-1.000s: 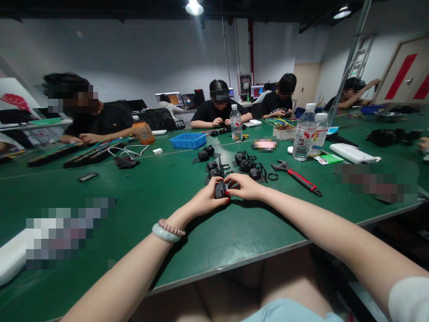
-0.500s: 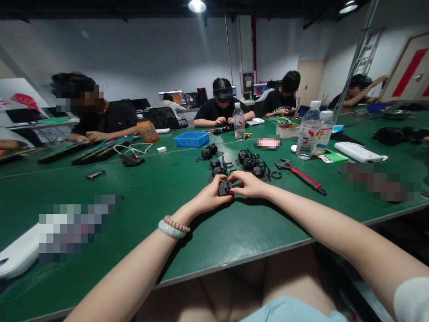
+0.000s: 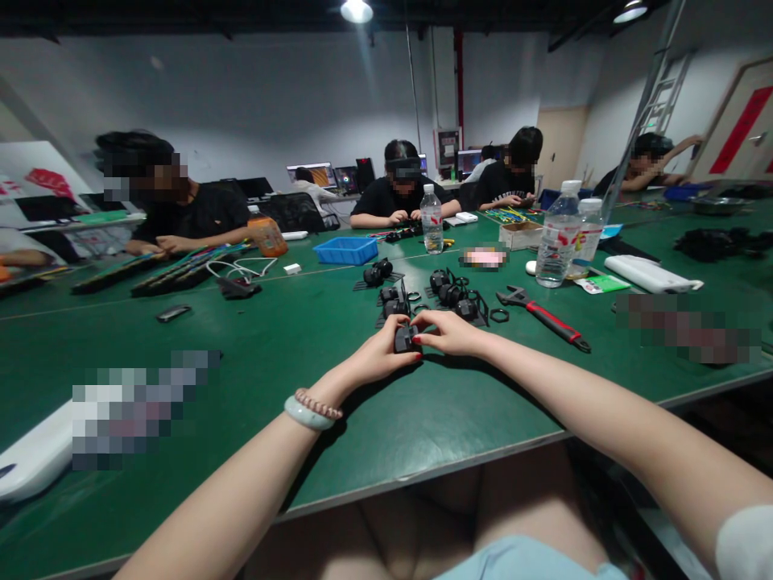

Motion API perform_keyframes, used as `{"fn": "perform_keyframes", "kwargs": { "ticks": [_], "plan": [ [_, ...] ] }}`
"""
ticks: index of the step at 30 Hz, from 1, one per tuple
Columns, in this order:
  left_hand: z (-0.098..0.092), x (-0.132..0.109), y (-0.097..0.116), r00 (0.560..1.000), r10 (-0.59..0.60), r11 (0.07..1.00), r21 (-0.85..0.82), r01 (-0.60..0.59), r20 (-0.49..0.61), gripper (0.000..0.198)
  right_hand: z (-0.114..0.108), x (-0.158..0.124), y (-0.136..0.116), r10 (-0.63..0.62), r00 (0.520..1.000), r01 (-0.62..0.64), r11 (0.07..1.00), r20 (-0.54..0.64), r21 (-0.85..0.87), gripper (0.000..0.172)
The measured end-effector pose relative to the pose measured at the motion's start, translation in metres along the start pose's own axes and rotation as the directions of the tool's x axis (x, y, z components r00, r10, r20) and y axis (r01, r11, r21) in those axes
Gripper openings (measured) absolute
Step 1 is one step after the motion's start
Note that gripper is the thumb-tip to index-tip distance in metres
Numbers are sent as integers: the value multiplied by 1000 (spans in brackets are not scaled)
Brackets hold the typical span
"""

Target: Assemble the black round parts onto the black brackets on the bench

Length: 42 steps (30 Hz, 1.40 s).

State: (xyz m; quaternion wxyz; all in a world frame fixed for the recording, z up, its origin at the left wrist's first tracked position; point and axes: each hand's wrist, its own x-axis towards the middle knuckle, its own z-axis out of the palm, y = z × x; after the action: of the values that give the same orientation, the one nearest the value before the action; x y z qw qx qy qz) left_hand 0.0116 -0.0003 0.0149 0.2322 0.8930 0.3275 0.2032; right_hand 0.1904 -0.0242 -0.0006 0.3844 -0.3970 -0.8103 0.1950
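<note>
Left hand (image 3: 378, 354) and right hand (image 3: 450, 334) together (fingers pinched)

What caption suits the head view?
Both hands, left and right, hold a small black part above the green table.

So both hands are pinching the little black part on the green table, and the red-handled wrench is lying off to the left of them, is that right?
Not quite. In the head view the red-handled wrench lies to the right of the hands, not the left. The rest holds: the left hand and right hand both pinch the little black part on the green table.

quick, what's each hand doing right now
Left hand: closed on the small black part.
Right hand: fingertips pinching the same black part from the other side.
</note>
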Motion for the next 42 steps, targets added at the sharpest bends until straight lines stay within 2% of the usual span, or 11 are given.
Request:
{"fn": "perform_keyframes", "kwargs": {
  "ticks": [13, 25, 29, 34, 37, 42],
  "plan": [
    [1, -1, 0, 1000, 4, 1000, -17, -4, -10, 59, 1, 1, 3, 61, 998, -60, 997, 16, -54, 26],
    [3, 0, -5, 1000, 1, 1000, -7, -1, -26, 59, 7, 6, 0, 196, 980, -194, 979, 28, -71, 34],
    [2, 0, -4, 1000, 3, 1000, -20, -3, -24, 58, 12, 11, 4, 257, 966, -251, 961, 32, -117, 41],
    [0, -2, -1, 1000, -9, 999, -41, 8, -20, 59, 20, 16, 9, 316, 948, -319, 934, -46, -159, 41],
    [0, -2, 1, 1000, -5, 1000, -30, 4, -13, 59, 21, 15, 8, 300, 950, -310, 941, -92, -133, 38],
    [0, -2, 0, 1000, 1, 1000, -19, -1, -14, 58, 11, 5, 4, 163, 985, -158, 985, -63, 71, 27]
  ]
}}
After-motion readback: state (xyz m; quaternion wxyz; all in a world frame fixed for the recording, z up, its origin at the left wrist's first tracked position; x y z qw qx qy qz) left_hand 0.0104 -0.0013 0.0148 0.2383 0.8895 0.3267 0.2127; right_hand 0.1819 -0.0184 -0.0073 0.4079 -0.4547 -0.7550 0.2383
